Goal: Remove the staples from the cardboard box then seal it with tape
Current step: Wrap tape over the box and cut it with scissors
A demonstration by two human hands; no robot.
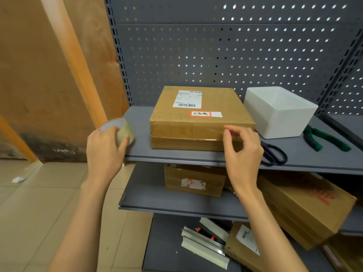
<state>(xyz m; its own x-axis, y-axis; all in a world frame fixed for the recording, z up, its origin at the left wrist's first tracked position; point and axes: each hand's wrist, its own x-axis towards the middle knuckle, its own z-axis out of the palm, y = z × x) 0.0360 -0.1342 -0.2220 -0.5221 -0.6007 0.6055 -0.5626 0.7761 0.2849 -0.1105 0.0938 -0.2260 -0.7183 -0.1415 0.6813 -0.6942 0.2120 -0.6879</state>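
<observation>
We see the cardboard box (198, 116) lying flat on the top grey shelf (306, 160), at about the middle of the view, with a white shipping label (187, 99) and a red-bordered sticker (200, 114) on its top face. A glossy strip of clear tape (196, 131) runs along its front side.

Our left hand (105, 148), at 9 o'clock from the box, curls its fingers round a roll of clear tape (122, 130) at the shelf's left end. Our right hand (242, 152) sits at the box's front right corner, at about 4 o'clock from the box's centre, with thumb and forefinger drawn close together at the taped edge; whether they pinch the tape we cannot tell.

At 3 o'clock from the box stands a white foam container (279, 112), close beside it. Dark-handled scissors (274, 154) lie on the shelf just behind our right hand, and green-handled pliers (324, 140) lie farther right. Lower shelves at 6 o'clock hold more cardboard boxes (194, 180) and metal strips (204, 246).
</observation>
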